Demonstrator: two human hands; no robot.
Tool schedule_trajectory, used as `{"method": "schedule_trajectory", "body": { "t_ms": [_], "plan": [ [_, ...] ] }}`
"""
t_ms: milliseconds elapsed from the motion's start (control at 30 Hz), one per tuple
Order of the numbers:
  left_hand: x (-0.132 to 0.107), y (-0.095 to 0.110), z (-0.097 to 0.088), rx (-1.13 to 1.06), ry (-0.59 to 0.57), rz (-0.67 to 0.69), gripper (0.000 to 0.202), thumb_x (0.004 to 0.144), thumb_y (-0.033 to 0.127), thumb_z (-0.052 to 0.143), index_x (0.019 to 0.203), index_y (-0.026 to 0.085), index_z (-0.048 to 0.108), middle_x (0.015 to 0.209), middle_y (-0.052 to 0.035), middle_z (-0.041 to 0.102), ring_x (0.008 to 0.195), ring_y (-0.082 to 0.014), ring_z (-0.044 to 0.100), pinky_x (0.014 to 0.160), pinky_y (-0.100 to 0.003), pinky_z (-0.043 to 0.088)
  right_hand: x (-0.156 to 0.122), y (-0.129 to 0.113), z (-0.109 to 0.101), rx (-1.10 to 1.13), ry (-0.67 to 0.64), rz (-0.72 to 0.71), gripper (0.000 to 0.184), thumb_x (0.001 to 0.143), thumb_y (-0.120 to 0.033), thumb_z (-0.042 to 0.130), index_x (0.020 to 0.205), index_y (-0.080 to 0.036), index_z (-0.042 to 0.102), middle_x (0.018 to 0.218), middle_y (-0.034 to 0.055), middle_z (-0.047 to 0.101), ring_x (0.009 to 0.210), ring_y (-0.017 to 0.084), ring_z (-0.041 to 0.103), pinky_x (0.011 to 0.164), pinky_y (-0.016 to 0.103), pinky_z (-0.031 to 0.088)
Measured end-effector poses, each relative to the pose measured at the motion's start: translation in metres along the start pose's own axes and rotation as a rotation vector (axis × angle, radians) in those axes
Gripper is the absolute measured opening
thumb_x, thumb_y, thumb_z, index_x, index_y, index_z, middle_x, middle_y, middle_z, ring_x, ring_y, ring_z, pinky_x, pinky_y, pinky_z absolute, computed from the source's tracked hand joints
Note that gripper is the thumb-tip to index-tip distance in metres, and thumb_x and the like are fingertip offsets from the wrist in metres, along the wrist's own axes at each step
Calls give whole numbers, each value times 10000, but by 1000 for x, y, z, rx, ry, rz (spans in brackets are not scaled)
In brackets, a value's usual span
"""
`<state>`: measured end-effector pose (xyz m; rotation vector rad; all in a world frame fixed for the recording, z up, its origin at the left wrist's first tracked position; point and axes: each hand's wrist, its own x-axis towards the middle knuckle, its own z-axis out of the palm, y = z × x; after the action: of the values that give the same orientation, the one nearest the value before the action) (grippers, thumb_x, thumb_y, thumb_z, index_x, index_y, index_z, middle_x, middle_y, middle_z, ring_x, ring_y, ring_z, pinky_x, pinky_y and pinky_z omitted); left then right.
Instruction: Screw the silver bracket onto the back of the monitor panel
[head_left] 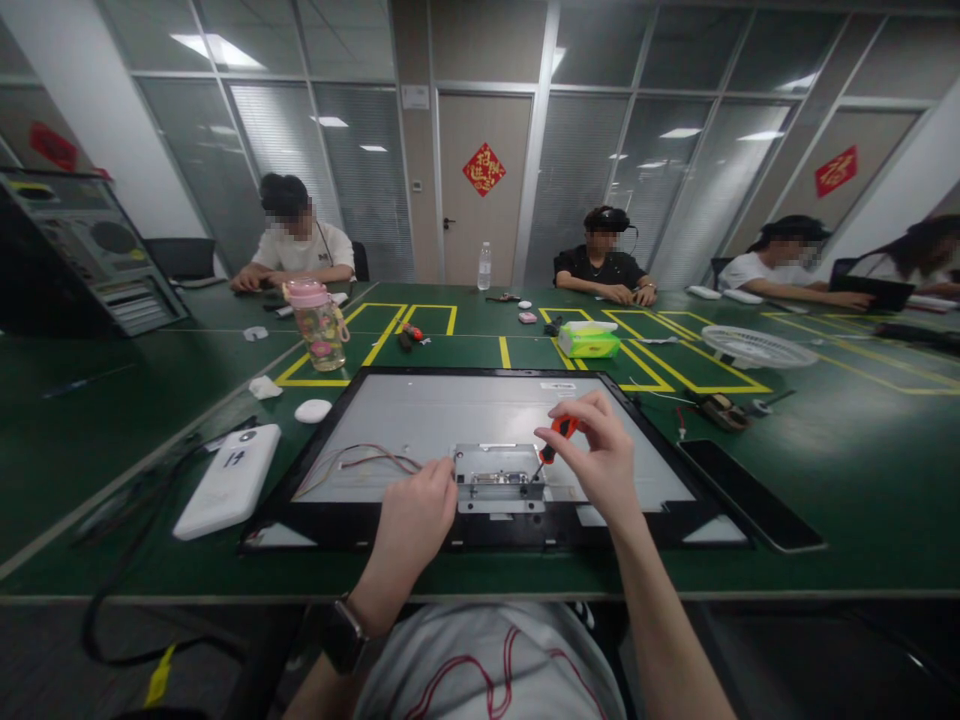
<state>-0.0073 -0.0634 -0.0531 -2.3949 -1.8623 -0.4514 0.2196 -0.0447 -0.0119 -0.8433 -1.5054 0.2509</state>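
Observation:
A flat display panel (420,410) with a black frame lies face down or back up, I cannot tell which, on the green table before me. On its near half sits a metal bracket (499,462) with connectors along it. My right hand (600,440) pinches an orange-and-black screwdriver (559,438), whose tip points down at the bracket's right end. At the bracket's left edge is my left hand (420,505), fingers curled together against it; whatever they grip is hidden. Thin coloured wires (367,457) run leftward from the bracket over the panel.
Left of the panel are a white power bank-like device (229,482), a white disc (313,411) and a pink bottle (319,330). A black phone-like slab (750,495) lies right. Beyond stand a green tissue pack (589,340) and a round white grille (757,345). Several people sit opposite.

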Motion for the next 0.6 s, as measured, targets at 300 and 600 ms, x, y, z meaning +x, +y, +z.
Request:
{"method": "schedule_trajectory", "body": {
  "t_ms": [300,600],
  "plan": [
    [1,1,-1,6,-11,-5,222,962,173,391,966,199,611,904,-36,718,782,-192,692,610,-270,393,-5,0,-4,351,-186,163,283,985,-307,491,1244,-283,601,1074,68,641,895,193,669,829,392,566],
    [-1,0,-2,9,-15,-4,219,960,174,392,957,199,610,891,-32,715,780,-201,691,612,-282,394,-1,2,-7,376,-136,164,105,864,-298,696,961,-271,726,920,28,651,891,179,629,791,305,523]
  ]
}}
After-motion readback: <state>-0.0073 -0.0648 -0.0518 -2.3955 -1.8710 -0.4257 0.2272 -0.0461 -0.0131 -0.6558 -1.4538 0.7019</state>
